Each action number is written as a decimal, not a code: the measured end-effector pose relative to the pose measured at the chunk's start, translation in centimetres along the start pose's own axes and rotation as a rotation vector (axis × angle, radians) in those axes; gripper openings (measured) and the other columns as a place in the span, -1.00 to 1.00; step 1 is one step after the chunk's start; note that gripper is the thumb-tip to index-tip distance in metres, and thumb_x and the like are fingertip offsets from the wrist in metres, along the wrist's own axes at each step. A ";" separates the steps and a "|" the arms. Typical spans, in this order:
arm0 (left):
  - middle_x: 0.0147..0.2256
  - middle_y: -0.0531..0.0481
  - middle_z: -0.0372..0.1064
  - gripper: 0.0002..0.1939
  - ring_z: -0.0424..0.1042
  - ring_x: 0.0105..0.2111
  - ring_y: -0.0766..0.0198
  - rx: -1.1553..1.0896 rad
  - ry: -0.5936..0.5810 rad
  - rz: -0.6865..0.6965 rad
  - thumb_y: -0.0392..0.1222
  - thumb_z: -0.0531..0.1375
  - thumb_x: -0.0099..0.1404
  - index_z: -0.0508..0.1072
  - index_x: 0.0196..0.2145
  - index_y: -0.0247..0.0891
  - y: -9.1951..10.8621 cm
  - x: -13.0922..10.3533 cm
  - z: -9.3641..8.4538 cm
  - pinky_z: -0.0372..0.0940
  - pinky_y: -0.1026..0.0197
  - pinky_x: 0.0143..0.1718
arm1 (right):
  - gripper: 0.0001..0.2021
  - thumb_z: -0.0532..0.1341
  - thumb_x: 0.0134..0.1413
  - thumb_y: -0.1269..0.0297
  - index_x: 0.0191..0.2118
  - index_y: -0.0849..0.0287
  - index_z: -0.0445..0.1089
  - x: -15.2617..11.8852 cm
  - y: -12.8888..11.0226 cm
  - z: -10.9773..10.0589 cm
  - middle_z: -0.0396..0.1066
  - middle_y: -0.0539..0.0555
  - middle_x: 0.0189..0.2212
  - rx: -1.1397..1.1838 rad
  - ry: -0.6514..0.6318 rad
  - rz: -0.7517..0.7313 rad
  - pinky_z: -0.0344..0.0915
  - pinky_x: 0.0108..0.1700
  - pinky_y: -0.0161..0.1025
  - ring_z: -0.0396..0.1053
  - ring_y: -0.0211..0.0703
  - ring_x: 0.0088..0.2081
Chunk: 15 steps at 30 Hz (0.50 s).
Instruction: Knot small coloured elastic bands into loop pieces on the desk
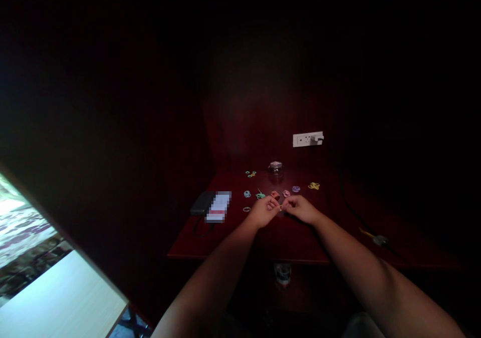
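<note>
Above the front part of the dark red table, my left hand [265, 211] and my right hand [301, 209] meet fingertip to fingertip. Both are closed in a pinch on a small yellowish elastic band [280, 208]; its exact shape is too small to make out. Just beyond my fingers lie little heaps of coloured bands: blue [247, 194], green [260, 195], orange-red [275, 194], pink [286, 194], purple [296, 189] and yellow [314, 186]. A single pale band [246, 209] rests left of my left hand, partly near its wrist.
A lidded clear jar [276, 172] stands at the back, with several loose bands [250, 174] to its left. A phone [219, 207] lies by a black case [203, 203] on the left. A cable runs along the right; a wall socket [307, 139] is behind.
</note>
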State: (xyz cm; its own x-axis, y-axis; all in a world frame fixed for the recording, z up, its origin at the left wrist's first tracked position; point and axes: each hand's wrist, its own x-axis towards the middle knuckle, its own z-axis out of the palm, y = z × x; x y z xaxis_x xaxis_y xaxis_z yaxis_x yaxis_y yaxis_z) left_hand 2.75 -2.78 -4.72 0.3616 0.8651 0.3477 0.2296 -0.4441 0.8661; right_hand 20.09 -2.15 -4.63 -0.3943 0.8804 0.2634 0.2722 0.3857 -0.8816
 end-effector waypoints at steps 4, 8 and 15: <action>-0.52 0.03 0.29 -0.86 0.22 -0.56 0.45 -0.017 0.001 0.010 -0.22 0.19 0.08 0.34 -0.43 -0.36 -0.5 0.2 0.1 0.13 0.38 -0.51 | -0.78 0.20 -0.17 0.18 -0.52 0.28 0.33 -0.1 0.0 0.0 0.20 -0.06 -0.70 -0.014 0.008 0.012 0.00 -0.55 -0.38 0.09 -0.37 -0.62; -0.51 0.03 0.30 -0.88 0.24 -0.54 0.46 -0.022 0.011 0.012 -0.26 0.19 0.08 0.33 -0.42 -0.36 -0.5 0.2 0.1 0.15 0.38 -0.49 | -0.79 0.20 -0.17 0.19 -0.51 0.29 0.34 -0.1 0.1 0.0 0.21 -0.06 -0.69 -0.020 0.020 0.009 0.01 -0.55 -0.38 0.10 -0.37 -0.62; -0.52 0.03 0.30 -0.89 0.27 -0.55 0.46 -0.030 0.011 -0.023 -0.30 0.18 0.08 0.32 -0.41 -0.37 -0.2 0.1 0.0 0.17 0.39 -0.50 | -0.78 0.21 -0.18 0.18 -0.53 0.27 0.31 -0.1 -0.2 0.0 0.22 -0.06 -0.68 0.017 0.008 0.000 0.01 -0.56 -0.38 0.09 -0.38 -0.63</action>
State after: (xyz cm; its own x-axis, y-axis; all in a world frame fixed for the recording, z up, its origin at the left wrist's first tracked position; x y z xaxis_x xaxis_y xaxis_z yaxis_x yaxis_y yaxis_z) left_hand 2.75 -2.58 -4.84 0.3467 0.8775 0.3313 0.2107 -0.4171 0.8841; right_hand 20.07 -2.33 -4.49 -0.3875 0.8825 0.2666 0.2569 0.3811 -0.8881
